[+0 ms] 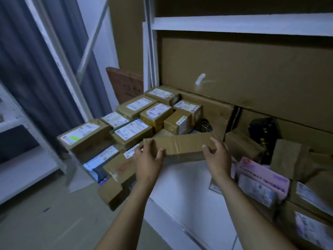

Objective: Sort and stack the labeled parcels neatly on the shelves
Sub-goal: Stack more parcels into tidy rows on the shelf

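Left hand (148,156): fingers curled round the left end of a long, flat, brown cardboard parcel (182,144), thumb on its near upper edge. Right hand (217,154): wrapped likewise on the right end, thumb on top.

Head view, the only view.

Parcel: held roughly level between both hands, just above the white shelf board (185,179), long side towards the person. No label shows on its upward face. Probable reason for the two-ended hold: the box is long and shallow, and a grip at each end keeps it from tipping while it is lined up with a stack.

Brown cardboard parcels with white printed labels (133,130): left of and behind the held parcel, packed close in rows and tiers. Labels face up, presumably for reading at a glance. Those at the front left sit lower; whether on the shelf or off it cannot be told.

Pink rectangular carton printed "Contact lenses" (263,175): right of the right hand, tilted among loose brown parcels. This heap looks unsorted.

Black soft package (264,129): behind that heap, near the back.

Surface: the shelf board shows a bare strip beneath the hands. Large brown cardboard sheets (252,73) line the back. An upper white shelf board (234,24) runs above.

Room: dim. Grey pleated curtain (27,60) at left, another white shelving unit (18,159) at far left, pale floor (36,222) below.
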